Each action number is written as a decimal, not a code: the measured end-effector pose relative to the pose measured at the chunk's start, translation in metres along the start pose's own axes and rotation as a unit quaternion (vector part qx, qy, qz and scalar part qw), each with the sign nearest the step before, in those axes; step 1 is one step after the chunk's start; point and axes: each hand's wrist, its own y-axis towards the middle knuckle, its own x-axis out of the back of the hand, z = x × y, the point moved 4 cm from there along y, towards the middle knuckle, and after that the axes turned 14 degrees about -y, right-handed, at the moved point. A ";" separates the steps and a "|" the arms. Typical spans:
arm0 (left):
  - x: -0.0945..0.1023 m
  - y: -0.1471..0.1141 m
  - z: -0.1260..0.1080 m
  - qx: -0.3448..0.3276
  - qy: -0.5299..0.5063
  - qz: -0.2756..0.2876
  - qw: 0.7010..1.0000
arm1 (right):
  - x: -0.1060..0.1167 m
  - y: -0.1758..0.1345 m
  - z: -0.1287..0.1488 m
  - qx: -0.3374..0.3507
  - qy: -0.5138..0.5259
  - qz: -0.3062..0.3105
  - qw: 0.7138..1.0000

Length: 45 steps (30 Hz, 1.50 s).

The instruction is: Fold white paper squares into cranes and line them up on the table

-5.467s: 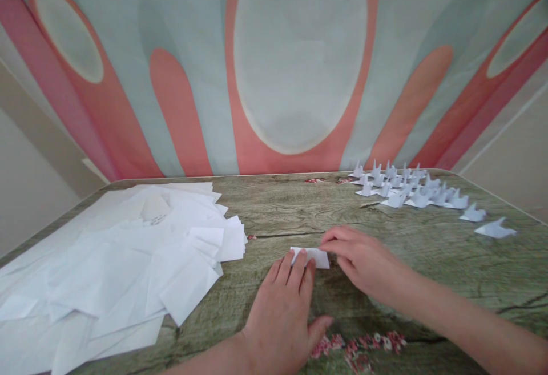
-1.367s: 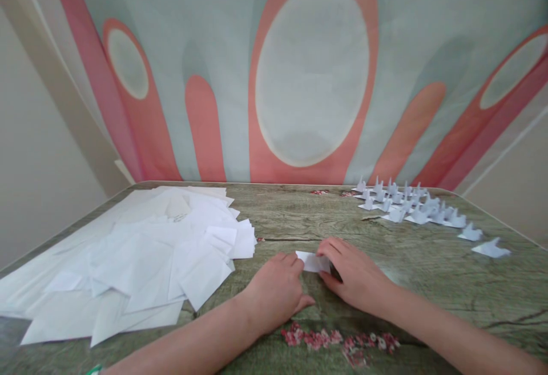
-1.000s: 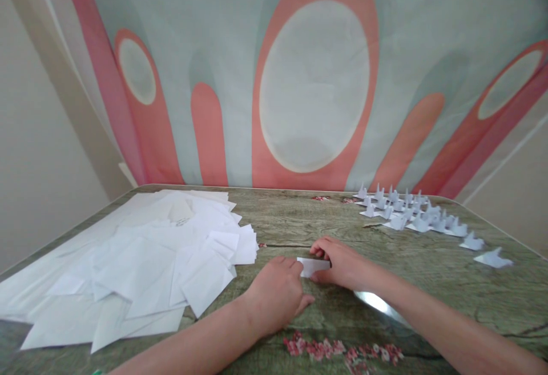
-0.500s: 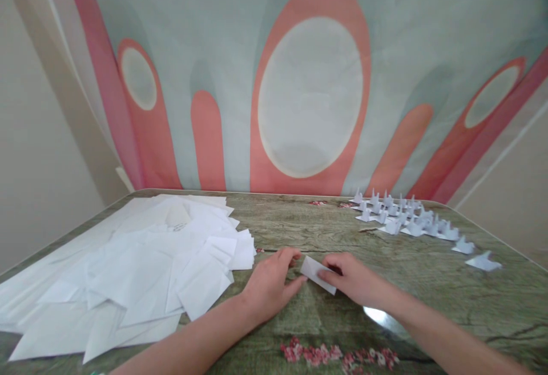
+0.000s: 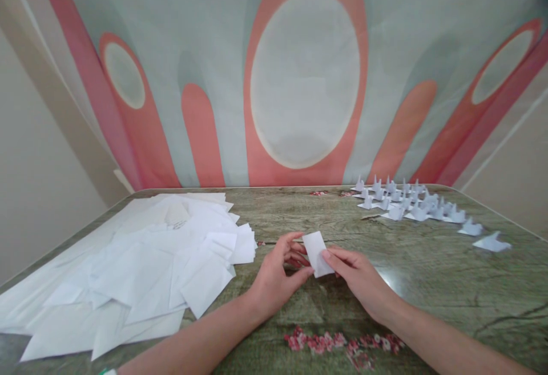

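A small folded piece of white paper [image 5: 315,253] is held tilted up over the middle of the table. My right hand [image 5: 358,275] pinches its right side, thumb in front and fingers behind. At the paper's left edge is my left hand [image 5: 280,269], with its thumb and fingers spread apart. The left thumb tip is at the lower left corner, touching or nearly touching it. The other left fingers curl beside the edge, and their tips are partly hidden.
A spread heap of white paper sheets [image 5: 141,272] covers the table's left side. Several folded white paper birds [image 5: 417,210] stand in rows at the back right. Pink flowers [image 5: 317,341] are printed on the wood-grain tabletop [image 5: 428,306]. A patterned backdrop [image 5: 306,78] hangs behind.
The folded paper has been raised and turned more upright, showing a broader face. Both hands moved slightly up with it. The camera view has tilted a little.
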 end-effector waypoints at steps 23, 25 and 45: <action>0.009 0.004 0.013 0.010 -0.045 -0.051 0.998 | -0.006 -0.004 -0.004 0.039 0.052 -0.027 0.998; 0.009 0.004 0.011 0.003 -0.014 -0.047 0.999 | -0.006 -0.004 -0.003 0.037 0.039 -0.026 0.998; 0.005 0.001 -0.003 -0.018 -0.006 0.006 1.000 | -0.009 -0.003 -0.002 0.074 0.021 0.008 0.997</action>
